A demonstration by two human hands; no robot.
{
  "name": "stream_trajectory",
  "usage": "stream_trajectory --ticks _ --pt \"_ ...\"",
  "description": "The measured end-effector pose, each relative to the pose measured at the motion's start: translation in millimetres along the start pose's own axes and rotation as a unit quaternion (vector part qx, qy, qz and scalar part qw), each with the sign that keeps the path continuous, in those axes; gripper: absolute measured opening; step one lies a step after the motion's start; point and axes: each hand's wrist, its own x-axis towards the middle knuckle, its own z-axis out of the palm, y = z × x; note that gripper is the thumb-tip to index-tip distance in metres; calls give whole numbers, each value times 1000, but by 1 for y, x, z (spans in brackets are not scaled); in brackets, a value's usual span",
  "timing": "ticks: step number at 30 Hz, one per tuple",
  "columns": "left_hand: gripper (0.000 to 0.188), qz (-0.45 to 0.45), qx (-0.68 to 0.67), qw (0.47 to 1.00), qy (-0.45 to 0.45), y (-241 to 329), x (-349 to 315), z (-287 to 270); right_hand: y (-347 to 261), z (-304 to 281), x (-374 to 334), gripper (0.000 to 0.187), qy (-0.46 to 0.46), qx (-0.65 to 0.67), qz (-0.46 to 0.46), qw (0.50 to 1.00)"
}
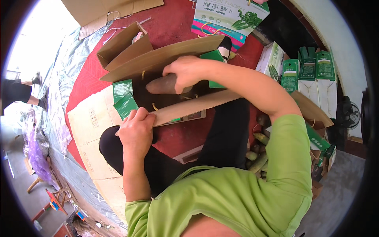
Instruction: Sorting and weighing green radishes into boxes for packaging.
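An open carton [197,107] with brown inner flaps, green end flaps and yellow cord loops stands in front of me. Over its opening, my right hand [185,73] grips a long brownish radish [160,85], lying nearly level with its tapered end pointing left. The fingers wrap round it from above and hide part of its thicker end. My left hand [137,128] is closed on the left corner of the near flap, close to a green end flap [125,106]. The inside of the carton is mostly dark.
Several loose radishes [258,162] lie by my right side. Green-and-white cartons [318,85] stand at the right, and a printed carton [227,15] at the back. A small brown box [128,49] sits beyond the flap; flattened cardboard [89,122] lies left.
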Motion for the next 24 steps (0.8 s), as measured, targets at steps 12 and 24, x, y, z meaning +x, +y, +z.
stream_trajectory --ticks 12,24 --pt "6 4 -7 1000 1 -7 -1 0 51 86 75 46 -149 -342 -138 917" --pt "16 -19 -13 1000 -10 -5 1 2 21 73 87 45 -233 -254 -4 939"
